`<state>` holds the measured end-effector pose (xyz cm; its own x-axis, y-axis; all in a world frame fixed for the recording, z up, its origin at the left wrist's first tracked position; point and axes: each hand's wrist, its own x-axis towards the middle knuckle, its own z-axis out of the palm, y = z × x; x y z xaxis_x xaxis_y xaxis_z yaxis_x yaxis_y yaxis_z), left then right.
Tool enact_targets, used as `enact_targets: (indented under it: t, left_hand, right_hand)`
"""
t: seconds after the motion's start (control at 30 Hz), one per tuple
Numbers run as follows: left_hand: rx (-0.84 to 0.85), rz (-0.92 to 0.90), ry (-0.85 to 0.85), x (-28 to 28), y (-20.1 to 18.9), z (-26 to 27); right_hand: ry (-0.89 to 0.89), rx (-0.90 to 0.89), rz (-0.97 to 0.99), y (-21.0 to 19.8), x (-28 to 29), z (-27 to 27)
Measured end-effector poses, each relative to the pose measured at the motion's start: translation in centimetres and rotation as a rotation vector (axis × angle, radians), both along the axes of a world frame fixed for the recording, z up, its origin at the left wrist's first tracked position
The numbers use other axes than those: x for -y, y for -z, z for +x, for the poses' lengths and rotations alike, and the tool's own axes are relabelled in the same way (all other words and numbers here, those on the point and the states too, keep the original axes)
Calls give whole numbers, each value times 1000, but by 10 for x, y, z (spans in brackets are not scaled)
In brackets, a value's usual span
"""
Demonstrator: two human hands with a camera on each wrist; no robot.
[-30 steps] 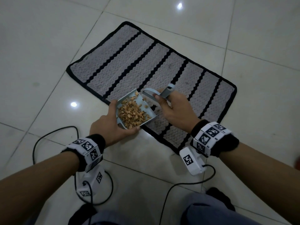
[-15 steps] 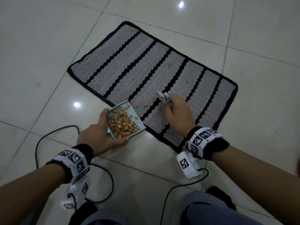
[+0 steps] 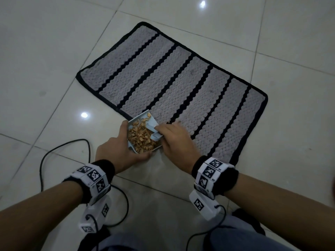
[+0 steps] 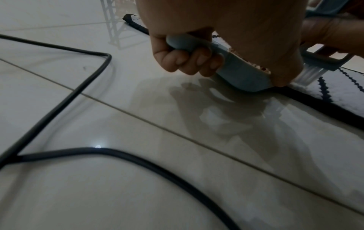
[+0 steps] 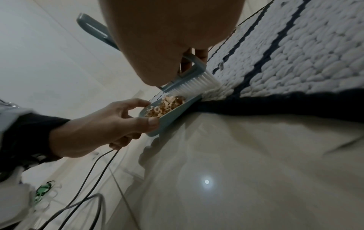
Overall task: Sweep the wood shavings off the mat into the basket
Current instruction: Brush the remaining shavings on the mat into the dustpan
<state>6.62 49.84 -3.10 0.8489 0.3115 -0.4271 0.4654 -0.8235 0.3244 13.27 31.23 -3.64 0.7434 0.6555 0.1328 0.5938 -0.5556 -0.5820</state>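
The grey mat (image 3: 174, 84) with black stripes lies on the tiled floor. A light blue dustpan (image 3: 150, 122) full of tan wood shavings (image 3: 140, 137) rests at the mat's near edge. My left hand (image 3: 117, 151) grips the dustpan's handle (image 4: 189, 43), fingers curled round it. My right hand (image 3: 175, 140) holds a small blue brush (image 3: 155, 135), whose white bristles (image 5: 195, 84) touch the mat right at the dustpan's mouth (image 5: 189, 101). A shaving or two (image 3: 169, 122) lies on the mat by my right fingertips. No basket shows in the head view.
Black cables (image 3: 63, 147) loop over the floor (image 3: 54, 51) to the left of my left hand and under both wrists. A white lattice-sided object (image 4: 114, 23) stands beyond the mat's corner in the left wrist view. My knees (image 3: 226, 238) are at the bottom edge.
The dustpan came down from the air to the floor at the mat's near edge. My right hand then drew the brush back across the mat to the dustpan's mouth.
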Motion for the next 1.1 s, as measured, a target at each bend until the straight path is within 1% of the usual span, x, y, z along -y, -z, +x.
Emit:
enact_targets:
  t: [0.13,0.27,0.33,0.43,0.47,0.53,0.63,0.73,0.8,0.93,1.0,1.1]
  left_hand:
    - [11,-9,-7,2,-2,-1]
    - [29,-15,-24,3,-6,3]
    - [23,-9,-16,2,-6,5]
    - [12,-10,-16,0,-5,6]
    - [12,-12,-17,0,-5,6]
    - [11,-11,-17,-1,-4,6]
    - [0,0,-11,-1,-1,7]
    - [3,7,-10,0,0,7]
    - [16,-1,-12,1,0,7]
    - [31,-41,-24,0,3,6]
    - [36,-46,-25,1,5,4]
    - [34,-51,-34,1,7,2]
  right_hand:
    - [-10,37,38,-1,2,-4]
    - [60,35,89,-2,9,2]
    - [134,44,122,-3,14,5]
    - [335,-19,204,-1,22,13]
    - [386,-38,205,2,25,15]
    - [414,-67,158,8,28,18]
    - [373,-112,75,10,20,11]
    - [298,-124,55,6,3,0]
    - [226,-83,57,5,-6,-5]
    - [81,72,12,8,-13,-15]
    - [58,114,-3,8,-10,-18]
    - [61,119,15,9,-2,-18]
